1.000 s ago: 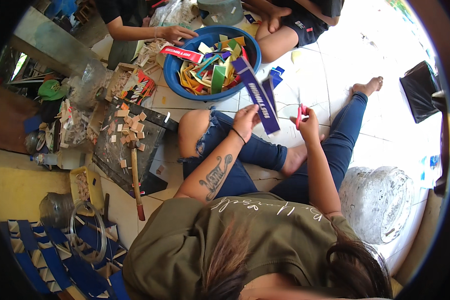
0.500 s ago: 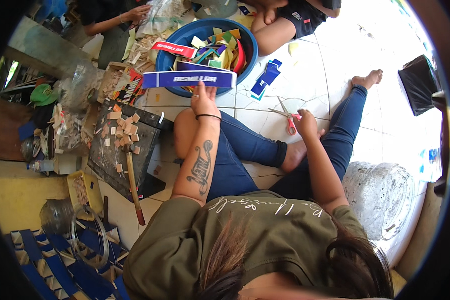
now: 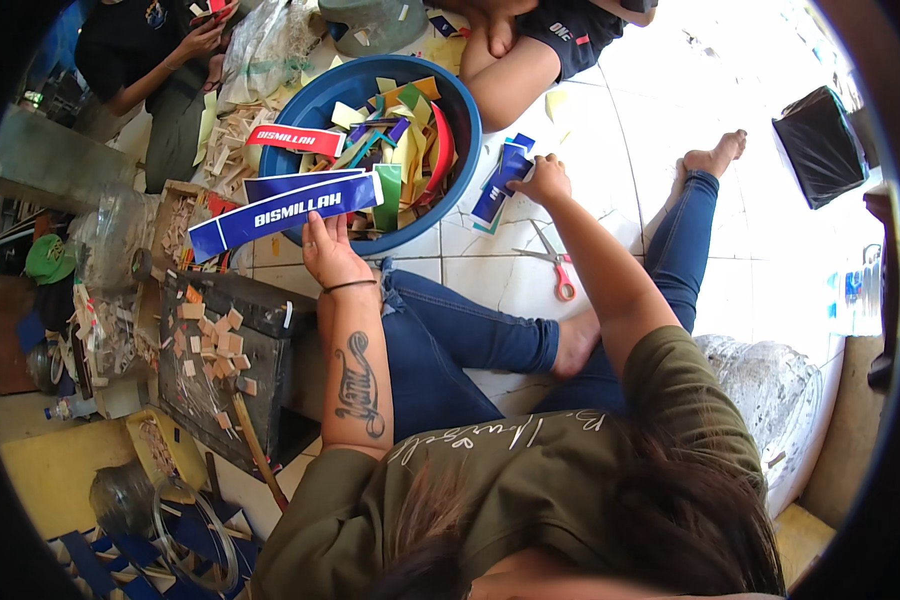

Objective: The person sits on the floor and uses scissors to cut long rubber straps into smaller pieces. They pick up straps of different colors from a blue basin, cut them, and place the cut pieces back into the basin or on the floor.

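Observation:
A long blue printed strip (image 3: pixel 288 212) with white lettering is held by my left hand (image 3: pixel 332 252), its fingers closed at the lower edge. The strip tilts, its right end higher, in front of the near rim of a blue tub (image 3: pixel 460 170). Several short blue cut pieces (image 3: pixel 502 182) lie overlapping on the tiles right of the tub. My right hand (image 3: pixel 547 181) has its fingers curled onto their right edge, pinching there. Scissors (image 3: pixel 562 272) with pink-red handles lie on the floor nearer to me, blades apart.
Colourful offcuts and a red strip (image 3: pixel 296 139) are in the tub. Wooden bits (image 3: pixel 220 340) lie on a black board with a wooden-handled hammer (image 3: pixel 258 450). A person's leg (image 3: pixel 510 80) is by the tub; another person (image 3: pixel 135 60) sits far left. A black bin (image 3: pixel 820 148) stands right.
My right hand has moved from beside the scissors, forward and left to the blue pieces. The strip in my left hand has tilted, its left end dropping. The whole view has shifted.

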The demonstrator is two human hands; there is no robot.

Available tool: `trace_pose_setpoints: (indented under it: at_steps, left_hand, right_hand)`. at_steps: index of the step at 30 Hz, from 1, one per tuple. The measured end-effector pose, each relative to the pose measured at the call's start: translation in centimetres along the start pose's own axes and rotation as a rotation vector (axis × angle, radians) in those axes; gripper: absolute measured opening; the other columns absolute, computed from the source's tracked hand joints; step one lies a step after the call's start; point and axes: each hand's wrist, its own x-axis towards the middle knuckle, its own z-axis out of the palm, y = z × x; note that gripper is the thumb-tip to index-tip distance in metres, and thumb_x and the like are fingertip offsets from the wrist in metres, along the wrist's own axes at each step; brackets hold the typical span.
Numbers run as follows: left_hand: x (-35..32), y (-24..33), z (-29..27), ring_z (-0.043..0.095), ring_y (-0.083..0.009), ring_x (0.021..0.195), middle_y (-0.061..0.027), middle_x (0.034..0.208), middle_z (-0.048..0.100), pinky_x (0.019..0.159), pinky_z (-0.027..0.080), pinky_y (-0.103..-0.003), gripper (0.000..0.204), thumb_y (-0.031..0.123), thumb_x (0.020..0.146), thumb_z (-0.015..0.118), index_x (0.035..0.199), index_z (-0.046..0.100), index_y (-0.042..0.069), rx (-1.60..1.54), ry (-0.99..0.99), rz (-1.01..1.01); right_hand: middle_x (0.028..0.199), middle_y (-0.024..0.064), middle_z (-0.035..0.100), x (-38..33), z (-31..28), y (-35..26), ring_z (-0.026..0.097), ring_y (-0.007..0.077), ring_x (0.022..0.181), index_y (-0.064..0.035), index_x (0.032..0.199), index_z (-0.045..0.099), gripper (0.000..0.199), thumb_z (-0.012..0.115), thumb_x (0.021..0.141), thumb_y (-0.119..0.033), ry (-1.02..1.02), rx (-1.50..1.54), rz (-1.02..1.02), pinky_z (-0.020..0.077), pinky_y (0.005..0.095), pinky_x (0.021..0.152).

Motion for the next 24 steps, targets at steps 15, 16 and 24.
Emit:
trace_pose_setpoints:
  at_steps: [15,16,24]
  left_hand:
    - [2.6,1.4,0.0,0.055,-0.0201,0.097,-0.0089,0.103,0.054,0.091,0.042,-0.031,0.032,0.024,0.09,0.047,0.114,0.044,0.002,-0.17,0.186,-0.082]
    - [3.3,1.6,0.1,0.055,-0.021,0.097,-0.0087,0.104,0.053,0.091,0.042,-0.031,0.032,0.024,0.091,0.046,0.115,0.043,0.004,-0.203,0.209,-0.106]
    - [5.4,2.0,-1.2,0.055,-0.0245,0.101,-0.0146,0.11,0.052,0.087,0.046,-0.029,0.038,0.018,0.091,0.045,0.122,0.04,-0.002,-0.175,0.469,-0.164]
  right_hand:
    - [0.077,0.0051,0.061,-4.2,-7.0,-0.6,0.059,0.0126,0.066,0.0011,0.09,0.058,0.018,0.062,0.078,-0.011,-0.13,1.379,0.046,0.0431,0.0206,0.055]
    - [0.077,0.0049,0.061,-5.4,-8.1,-2.1,0.059,0.0125,0.066,0.0009,0.091,0.059,0.018,0.061,0.078,-0.011,-0.184,1.413,-0.009,0.0428,0.0205,0.055]
    - [0.066,0.0034,0.059,-7.4,-4.7,-16.8,0.054,0.0102,0.053,-0.0004,0.082,0.063,0.011,0.063,0.076,-0.01,-0.397,1.431,-0.089,0.0416,0.0207,0.045]
